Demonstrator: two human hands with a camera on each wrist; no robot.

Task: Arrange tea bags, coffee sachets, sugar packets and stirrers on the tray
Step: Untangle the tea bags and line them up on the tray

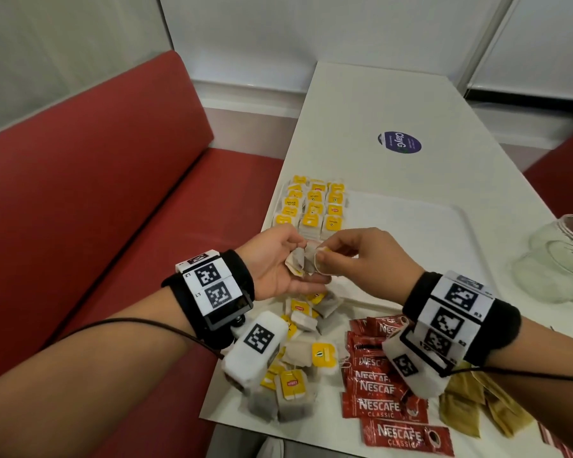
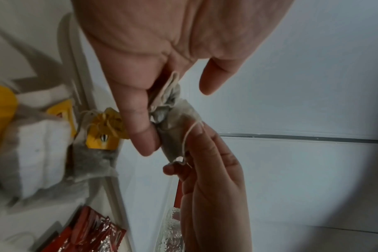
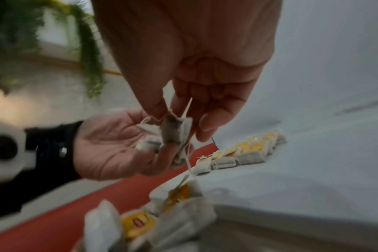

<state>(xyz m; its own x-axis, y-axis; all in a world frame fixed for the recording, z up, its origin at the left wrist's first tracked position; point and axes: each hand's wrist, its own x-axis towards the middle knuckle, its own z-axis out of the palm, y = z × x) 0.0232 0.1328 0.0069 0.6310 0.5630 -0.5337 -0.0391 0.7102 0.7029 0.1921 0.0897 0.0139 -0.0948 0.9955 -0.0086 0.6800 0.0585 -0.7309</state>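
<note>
Over the near left corner of the white tray (image 1: 411,233), my left hand (image 1: 300,259) lies palm up and pinches a crumpled tea bag (image 1: 298,261) (image 2: 173,122) between thumb and fingers. My right hand (image 1: 323,257) (image 3: 177,116) faces it, thumb and forefinger pinching a second tea bag (image 3: 174,130) by its yellow tag end (image 1: 325,250); its string hangs down. Rows of yellow-tagged tea bags (image 1: 315,206) lie on the tray's far left part. A loose pile of tea bags (image 1: 298,358) lies below my left wrist.
Red Nescafe sachets (image 1: 384,391) and brown sugar packets (image 1: 477,404) lie on the white table (image 1: 361,110) near its front edge. A glass mug (image 1: 559,259) stands at the right beside the tray. A red bench (image 1: 96,209) runs along the table's left side.
</note>
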